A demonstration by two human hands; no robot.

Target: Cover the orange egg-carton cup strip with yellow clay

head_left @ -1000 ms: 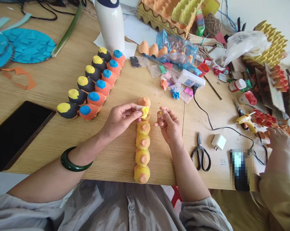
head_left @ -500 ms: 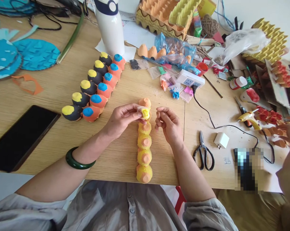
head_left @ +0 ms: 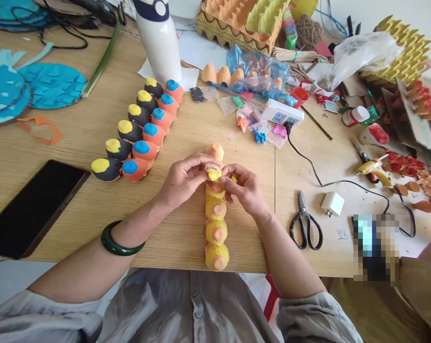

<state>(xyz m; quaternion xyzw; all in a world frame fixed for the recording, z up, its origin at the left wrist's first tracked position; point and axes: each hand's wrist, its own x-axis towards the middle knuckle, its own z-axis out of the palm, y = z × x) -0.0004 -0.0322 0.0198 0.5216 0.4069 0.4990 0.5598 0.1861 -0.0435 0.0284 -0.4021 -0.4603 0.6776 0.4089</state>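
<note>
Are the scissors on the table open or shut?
Shut. The scissors lie flat on the table to the right of the right hand, blades together in one point, handle loops side by side.

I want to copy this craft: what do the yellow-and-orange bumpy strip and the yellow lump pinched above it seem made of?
The yellow-and-orange bumpy strip looks like matte moulded paper pulp, cut from an egg tray. The yellow lump looks like soft modelling clay: dull and irregular.

One head-worn camera looks forward and steeply down, close over the wooden table (head_left: 94,133).
</note>
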